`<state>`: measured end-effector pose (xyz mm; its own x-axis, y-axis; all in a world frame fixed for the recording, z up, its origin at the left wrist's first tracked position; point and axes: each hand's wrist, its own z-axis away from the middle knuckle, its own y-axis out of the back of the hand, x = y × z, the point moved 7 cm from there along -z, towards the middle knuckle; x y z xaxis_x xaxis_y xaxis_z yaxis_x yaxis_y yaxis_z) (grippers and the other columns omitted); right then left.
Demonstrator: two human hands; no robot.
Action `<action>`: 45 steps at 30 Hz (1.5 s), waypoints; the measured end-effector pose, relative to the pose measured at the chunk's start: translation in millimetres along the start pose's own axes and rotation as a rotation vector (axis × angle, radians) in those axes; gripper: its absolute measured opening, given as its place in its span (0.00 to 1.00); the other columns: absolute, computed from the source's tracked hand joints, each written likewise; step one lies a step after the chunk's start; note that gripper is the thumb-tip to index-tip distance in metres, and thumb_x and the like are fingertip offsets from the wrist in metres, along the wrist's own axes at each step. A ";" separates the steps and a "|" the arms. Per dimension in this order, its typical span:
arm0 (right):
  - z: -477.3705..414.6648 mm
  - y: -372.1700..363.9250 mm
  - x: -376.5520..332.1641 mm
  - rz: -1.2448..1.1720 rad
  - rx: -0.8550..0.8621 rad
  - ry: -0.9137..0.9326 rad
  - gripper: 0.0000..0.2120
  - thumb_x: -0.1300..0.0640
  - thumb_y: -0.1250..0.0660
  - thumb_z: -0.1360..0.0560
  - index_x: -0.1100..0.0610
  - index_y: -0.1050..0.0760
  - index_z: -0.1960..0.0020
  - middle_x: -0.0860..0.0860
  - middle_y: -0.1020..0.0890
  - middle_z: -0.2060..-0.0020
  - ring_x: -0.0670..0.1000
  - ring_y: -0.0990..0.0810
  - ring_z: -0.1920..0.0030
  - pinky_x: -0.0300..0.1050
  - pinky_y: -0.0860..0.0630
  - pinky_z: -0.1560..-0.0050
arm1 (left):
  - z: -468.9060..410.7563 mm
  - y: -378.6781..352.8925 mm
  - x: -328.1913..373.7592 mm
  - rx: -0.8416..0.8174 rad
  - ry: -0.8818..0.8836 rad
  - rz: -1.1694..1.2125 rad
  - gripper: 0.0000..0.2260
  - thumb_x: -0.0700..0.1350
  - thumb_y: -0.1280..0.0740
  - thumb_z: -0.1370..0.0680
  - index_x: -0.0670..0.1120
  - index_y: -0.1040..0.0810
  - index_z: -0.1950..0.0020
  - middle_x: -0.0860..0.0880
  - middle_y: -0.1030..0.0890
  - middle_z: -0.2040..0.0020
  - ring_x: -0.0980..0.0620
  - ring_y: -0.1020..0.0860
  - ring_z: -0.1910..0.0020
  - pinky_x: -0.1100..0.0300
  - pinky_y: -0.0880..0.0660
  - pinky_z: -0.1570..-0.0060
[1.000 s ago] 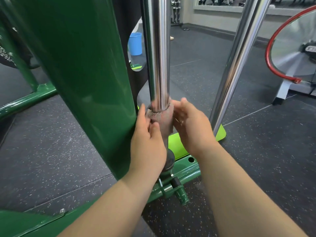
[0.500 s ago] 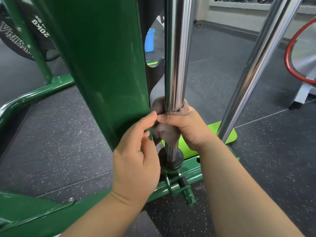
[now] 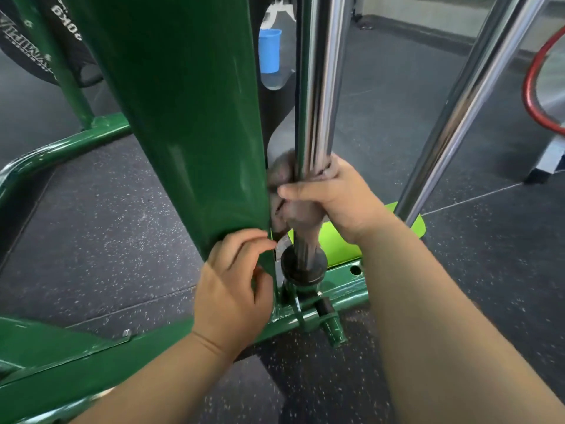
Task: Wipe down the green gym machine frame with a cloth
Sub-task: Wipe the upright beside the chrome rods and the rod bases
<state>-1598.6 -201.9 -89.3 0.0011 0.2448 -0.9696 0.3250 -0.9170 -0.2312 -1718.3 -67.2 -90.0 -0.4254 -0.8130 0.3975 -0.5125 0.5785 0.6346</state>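
At far left a black weight plate (image 3: 27,47) with white lettering hangs behind a thin green strut, and a green base tube (image 3: 61,149) curves along the speckled dark floor (image 3: 107,209). The broad green upright (image 3: 183,117) of the machine frame fills the left centre. The left hand (image 3: 232,295) sits at its lower right edge, fingers loosely curled against the paint and holding nothing I can make out. Just right of the upright, a brownish-grey cloth (image 3: 284,179) is wrapped around the vertical chrome rod (image 3: 318,87), low down, above the rod's black collar (image 3: 302,266). The right hand (image 3: 336,197) grips cloth and rod together, thumb across the front. A blue bucket (image 3: 269,50) stands well behind. Further right a second chrome rod (image 3: 477,87) slants down to a lime-green plate (image 3: 417,223); a red-rimmed wheel (image 3: 538,96) shows at the edge
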 end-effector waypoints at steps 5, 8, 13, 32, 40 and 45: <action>24.7 2.4 15.7 -0.349 -0.175 -0.219 0.51 0.27 0.29 0.40 0.58 0.32 0.27 0.59 0.26 0.30 0.57 0.28 0.29 0.56 0.36 0.27 | 1.7 -2.5 1.8 -0.002 -0.054 -0.034 0.14 0.38 0.40 0.29 0.42 0.18 0.50 0.49 0.23 0.46 0.52 0.27 0.50 0.64 0.33 0.45; 6.4 25.3 63.0 -0.302 0.234 -0.384 0.36 0.26 0.35 0.38 0.53 0.18 0.45 0.56 0.16 0.43 0.58 0.21 0.38 0.56 0.30 0.32 | 4.0 -8.6 -1.9 -0.038 -0.069 -0.068 0.13 0.39 0.39 0.29 0.42 0.18 0.50 0.49 0.24 0.43 0.51 0.27 0.50 0.62 0.33 0.46; 15.5 30.5 108.7 -0.085 0.524 -0.482 0.20 0.42 0.38 0.32 0.59 0.21 0.56 0.60 0.17 0.65 0.63 0.20 0.62 0.49 0.23 0.60 | 7.1 -16.8 0.2 -0.037 -0.047 -0.087 0.13 0.40 0.40 0.31 0.45 0.18 0.52 0.50 0.25 0.41 0.49 0.28 0.54 0.56 0.32 0.52; 23.4 22.7 53.2 0.042 0.416 -0.357 0.20 0.51 0.41 0.26 0.55 0.24 0.74 0.51 0.23 0.74 0.51 0.23 0.66 0.40 0.26 0.63 | 14.5 -35.4 1.3 -0.133 -0.016 -0.027 0.14 0.41 0.41 0.29 0.46 0.19 0.49 0.51 0.19 0.44 0.51 0.24 0.49 0.59 0.27 0.51; 20.5 31.3 54.4 0.234 0.422 -0.317 0.16 0.53 0.44 0.20 0.55 0.25 0.63 0.55 0.19 0.60 0.53 0.24 0.56 0.46 0.25 0.49 | 25.7 -53.2 -4.1 -0.229 0.399 0.258 0.25 0.44 0.44 0.24 0.49 0.29 0.27 0.56 0.23 0.35 0.60 0.28 0.36 0.69 0.34 0.38; 31.3 44.5 79.3 0.669 0.259 -0.392 0.17 0.56 0.50 0.17 0.63 0.25 0.47 0.63 0.22 0.41 0.57 0.26 0.45 0.47 0.31 0.47 | 47.7 -84.7 -11.7 -0.471 0.536 0.252 0.28 0.39 0.43 0.18 0.51 0.46 0.19 0.55 0.35 0.23 0.57 0.33 0.28 0.68 0.37 0.35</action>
<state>-1613.6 -233.2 -179.1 -0.2286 -0.4643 -0.8556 0.1439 -0.8854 0.4420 -1705.5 -103.5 -180.0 -0.0051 -0.6508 0.7593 -0.0239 0.7591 0.6505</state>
